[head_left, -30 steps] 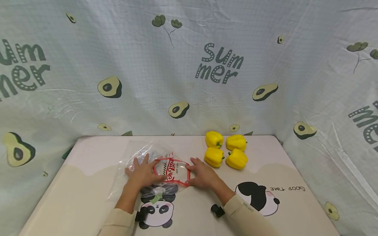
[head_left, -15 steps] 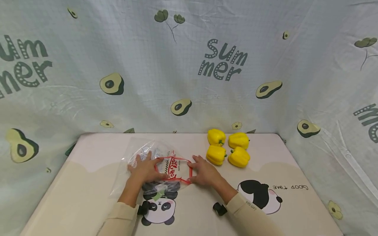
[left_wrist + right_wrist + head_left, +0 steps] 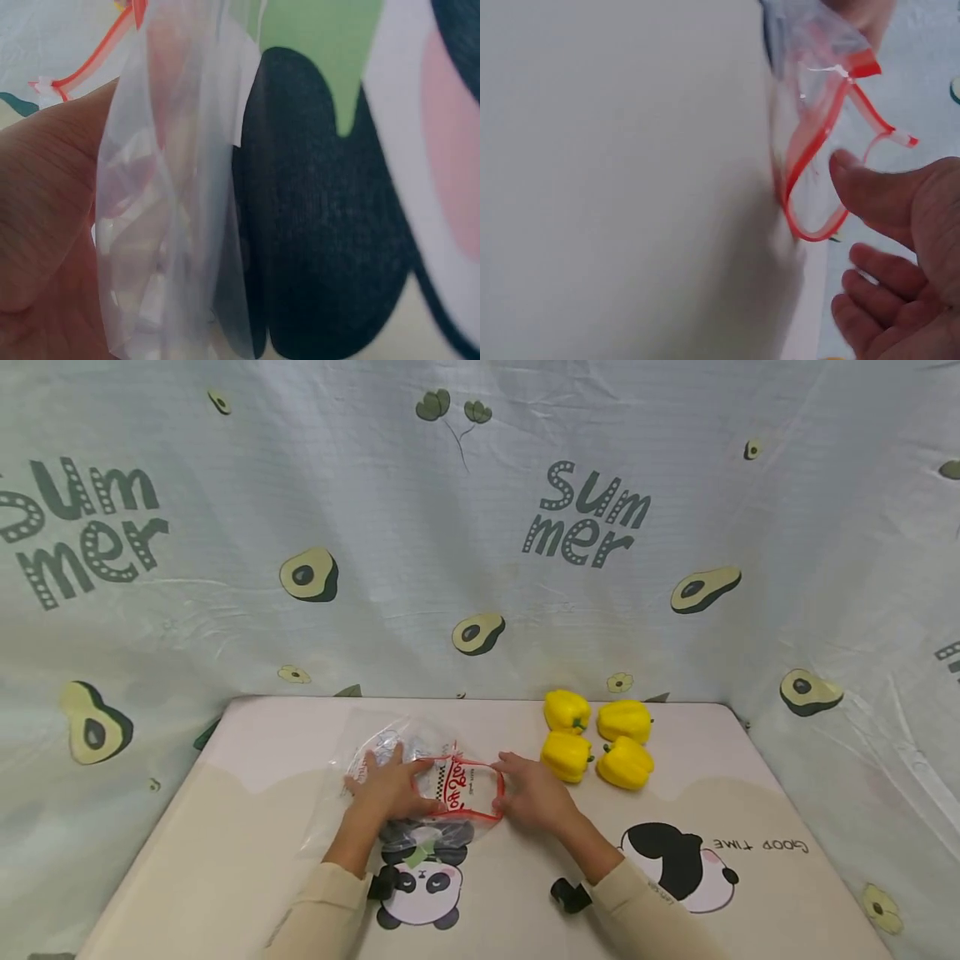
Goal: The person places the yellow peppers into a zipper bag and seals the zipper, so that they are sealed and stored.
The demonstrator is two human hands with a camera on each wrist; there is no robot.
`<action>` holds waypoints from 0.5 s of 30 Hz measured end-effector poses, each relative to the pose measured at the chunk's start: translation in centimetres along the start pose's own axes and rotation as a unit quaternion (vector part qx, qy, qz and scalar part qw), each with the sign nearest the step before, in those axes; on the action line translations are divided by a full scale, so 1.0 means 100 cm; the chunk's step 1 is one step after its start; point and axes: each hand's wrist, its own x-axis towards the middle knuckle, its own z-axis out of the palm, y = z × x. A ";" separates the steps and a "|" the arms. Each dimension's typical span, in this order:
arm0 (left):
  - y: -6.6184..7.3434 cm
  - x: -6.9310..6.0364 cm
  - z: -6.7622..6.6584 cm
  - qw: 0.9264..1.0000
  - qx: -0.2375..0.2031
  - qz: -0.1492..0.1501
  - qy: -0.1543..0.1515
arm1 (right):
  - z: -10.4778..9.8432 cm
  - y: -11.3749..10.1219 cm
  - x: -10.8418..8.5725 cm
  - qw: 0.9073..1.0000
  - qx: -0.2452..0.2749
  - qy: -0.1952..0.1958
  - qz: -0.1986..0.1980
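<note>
A clear plastic zip bag with a red zip edge and red lettering lies on the table, its mouth facing right and standing open. My left hand rests on the bag with its fingers spread, the thumb and index finger at either side of the mouth. My right hand is at the mouth's right edge, thumb and fingers apart. In the right wrist view, the right thumb overlaps the red zip edge, with several fingers loosely bent below. Clear film of the bag stands beside my left hand in the left wrist view.
Several yellow bell peppers sit together on the table, beyond my right hand. A printed curtain hangs behind and beside the table. Black wrist devices are at both sleeves.
The head view has turned a little to the left, so everything sits farther right. Both hands keep their places at the bag; the peppers have not moved on the table.
</note>
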 end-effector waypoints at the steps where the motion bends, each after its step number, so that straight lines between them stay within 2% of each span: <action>1: 0.001 0.000 0.000 1.000 0.000 0.000 0.002 | -0.002 0.000 0.000 1.000 0.011 0.012 0.001; 7: 0.003 0.000 0.000 1.000 -0.002 -0.002 0.004 | -0.015 0.001 -0.005 0.994 0.073 0.067 0.035; 15: 0.003 -0.003 -0.001 1.000 -0.003 -0.006 0.001 | -0.033 0.007 -0.009 0.987 0.090 0.127 0.043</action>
